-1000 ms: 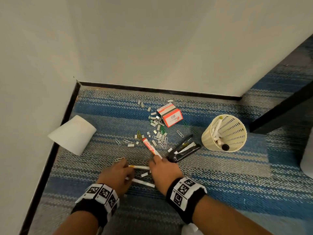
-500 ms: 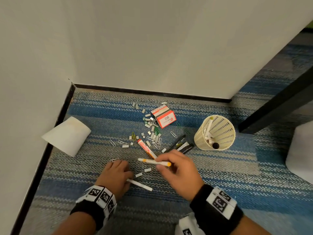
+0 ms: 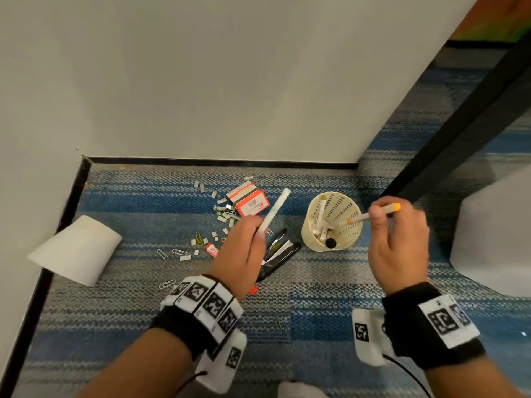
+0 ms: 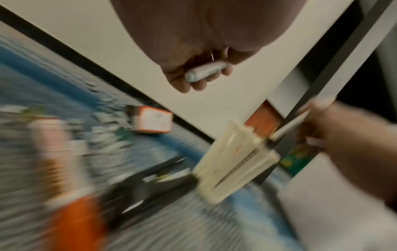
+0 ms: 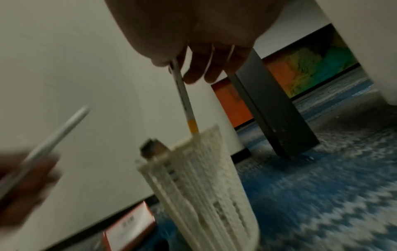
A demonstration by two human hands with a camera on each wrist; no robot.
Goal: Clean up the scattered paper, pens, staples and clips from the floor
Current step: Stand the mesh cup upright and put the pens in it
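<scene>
Your right grip (image 3: 398,242) pinches a yellow-tipped pen (image 3: 373,213) over the cup (image 3: 330,222), its tip at the rim; your left grip (image 3: 240,254) holds a white pen (image 3: 274,209). You're binning pens: lower, release, then bring the white one across.

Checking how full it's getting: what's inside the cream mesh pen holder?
The pen holder holds several white pens and a black-capped one leaning inside. Its bottom is covered by them.

Two hands (image 3: 240,254), two held pens (image 3: 273,211).
</scene>
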